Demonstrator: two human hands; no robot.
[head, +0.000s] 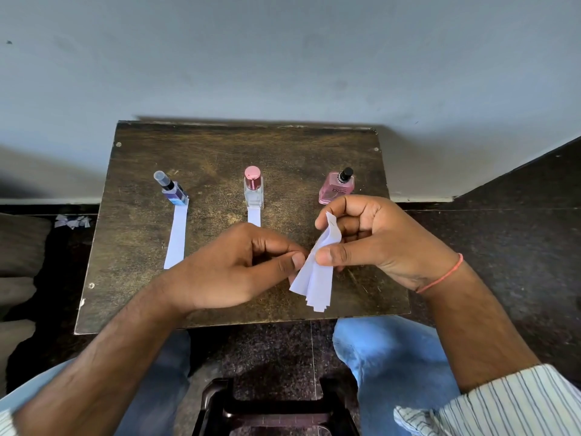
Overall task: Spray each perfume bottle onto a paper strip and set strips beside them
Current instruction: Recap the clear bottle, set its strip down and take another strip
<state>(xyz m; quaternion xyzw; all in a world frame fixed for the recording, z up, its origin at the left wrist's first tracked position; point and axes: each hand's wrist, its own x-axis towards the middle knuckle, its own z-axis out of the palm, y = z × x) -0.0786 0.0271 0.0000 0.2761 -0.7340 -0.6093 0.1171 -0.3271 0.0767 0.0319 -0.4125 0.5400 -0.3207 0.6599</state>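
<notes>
Three perfume bottles stand in a row on the small dark wooden table [151, 278]: a blue bottle with a clear cap [173, 190] at left, a clear bottle with a pink cap [253, 190] in the middle, and a pink bottle with a black cap [336, 187] at right. A white paper strip [176, 237] lies in front of the blue bottle. Another strip [254, 217] lies in front of the middle one, partly hidden by my left hand. My right hand [371, 240] holds a fanned bunch of white strips [316, 278] between thumb and fingers. My left hand [245, 265] pinches the bunch's left edge.
The table stands against a pale wall [283, 58]. Torn paper scraps [72, 221] lie on the dark floor at left. My knees in blue jeans [393, 357] sit below the table's near edge, with a dark stool [276, 410] between them.
</notes>
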